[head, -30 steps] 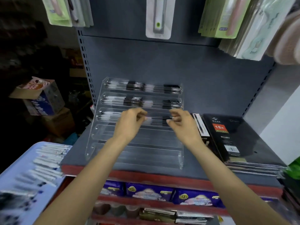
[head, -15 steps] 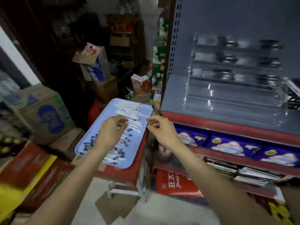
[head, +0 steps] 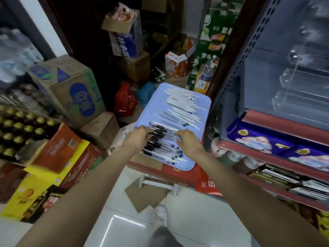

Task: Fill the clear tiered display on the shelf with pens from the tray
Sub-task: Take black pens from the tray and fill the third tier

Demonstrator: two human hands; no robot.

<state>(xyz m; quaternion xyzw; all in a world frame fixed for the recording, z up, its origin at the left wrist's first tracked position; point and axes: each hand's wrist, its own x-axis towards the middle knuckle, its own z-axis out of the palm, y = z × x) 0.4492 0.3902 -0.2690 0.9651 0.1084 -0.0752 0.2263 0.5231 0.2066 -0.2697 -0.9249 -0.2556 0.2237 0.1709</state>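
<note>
Having turned from the clear tiered display, both hands have dropped onto the black-capped pens at the near end of the blue tray, left hand and right hand loosely curled over them with nothing lifted yet, so another batch is being gathered.

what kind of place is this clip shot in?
Most likely a small retail shop, perhaps its stock corner: a metal shelf unit holding packaged goods, stacked cartons on the floor, and a tray of loose pens.
</note>
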